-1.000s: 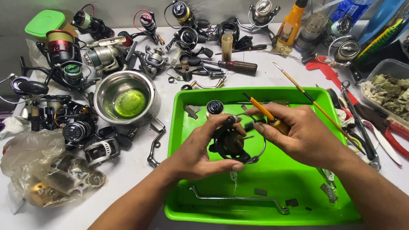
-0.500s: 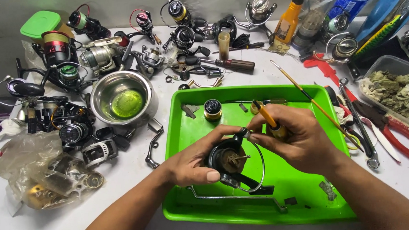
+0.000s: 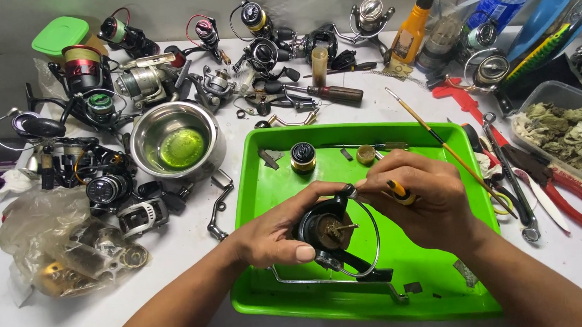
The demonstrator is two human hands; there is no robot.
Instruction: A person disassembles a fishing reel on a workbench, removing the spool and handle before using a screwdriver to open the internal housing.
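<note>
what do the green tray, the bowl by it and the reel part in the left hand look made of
Green tray: glossy moulded plastic, judging by its uniform bright colour and rounded rim.
Bowl: polished steel by the look of it, with mirror-like reflections.
Reel part in the left hand: dark body, plastic or coated metal, unclear; brassy centre shaft; thin shiny wire bail.

orange bottle: far right of centre, squeeze bottle, black nozzle
green-lidded tub: far left, square lid
clear plastic bag: near left, crumpled, holding metal parts
clear tub: right edge, holding rags
</note>
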